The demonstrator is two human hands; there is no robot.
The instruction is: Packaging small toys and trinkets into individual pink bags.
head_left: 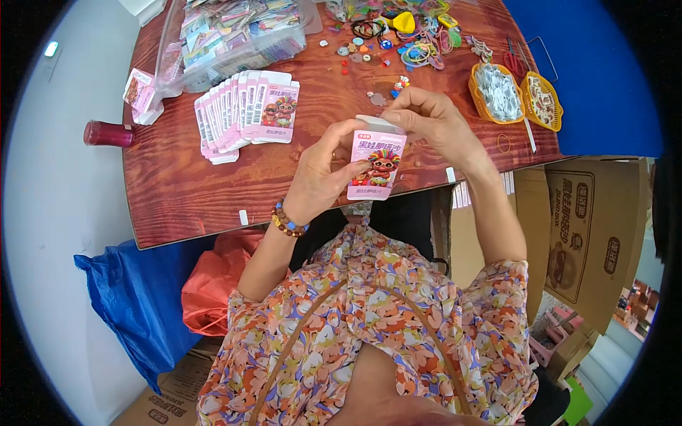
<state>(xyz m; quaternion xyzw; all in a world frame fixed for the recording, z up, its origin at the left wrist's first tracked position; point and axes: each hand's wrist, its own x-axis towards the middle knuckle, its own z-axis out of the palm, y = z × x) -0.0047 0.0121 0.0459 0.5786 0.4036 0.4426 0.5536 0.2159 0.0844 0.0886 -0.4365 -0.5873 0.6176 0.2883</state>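
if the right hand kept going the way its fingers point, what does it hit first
Probably nothing new: the right hand fingers point left onto the open top flap of the small pink box they already pinch; beyond sits the left hand.

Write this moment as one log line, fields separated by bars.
left hand: holds pink box | right hand: at box top flap | table: fanned pink boxes

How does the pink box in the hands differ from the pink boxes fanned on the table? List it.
The small pink cardboard box is held upright between left hand and right hand, top flap open. The fanned row of pink boxes lies flat, overlapping, untouched on the wooden table. Both share the same cartoon print.
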